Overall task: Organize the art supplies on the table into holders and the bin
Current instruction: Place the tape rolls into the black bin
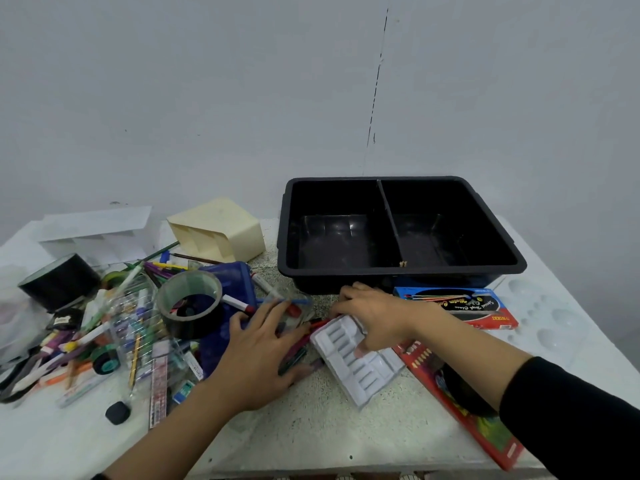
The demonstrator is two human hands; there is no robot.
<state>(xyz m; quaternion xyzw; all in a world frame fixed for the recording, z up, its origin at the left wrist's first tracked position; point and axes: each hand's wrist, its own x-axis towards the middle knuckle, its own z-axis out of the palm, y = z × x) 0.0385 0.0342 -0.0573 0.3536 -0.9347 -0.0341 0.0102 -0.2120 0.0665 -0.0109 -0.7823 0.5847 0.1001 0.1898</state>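
Two hands down on the worktop [311, 431], just in front of the bin [398, 270]. Left hand [256, 355] flat, fingers straight and spread, pressing on a few loose pens [294, 358]; nothing gripped. Right hand [374, 317] curled over the far end of a white tray [356, 372], thumb on its ribbed face. Tray between those pens and a red box [464, 403], touching both, near end on the worktop.

Bin black, split into two compartments, both bare but for a small speck by the divider, and close behind the right hand. Cream holder [221, 230] on its side, behind a tape roll [190, 303]. Most supplies heaped at the left, well apart from the bin.

Looks like an early step: nothing sorted yet, tray first, with the left hand seemingly keeping the pens from being dragged along. Next calls for raising the tray clear of the pens at its left edge, carrying it the short way over the near rim, and laying it flat in one compartment. Cannot tell which is meant. After that, probably standing the holder upright before gathering pens into it.
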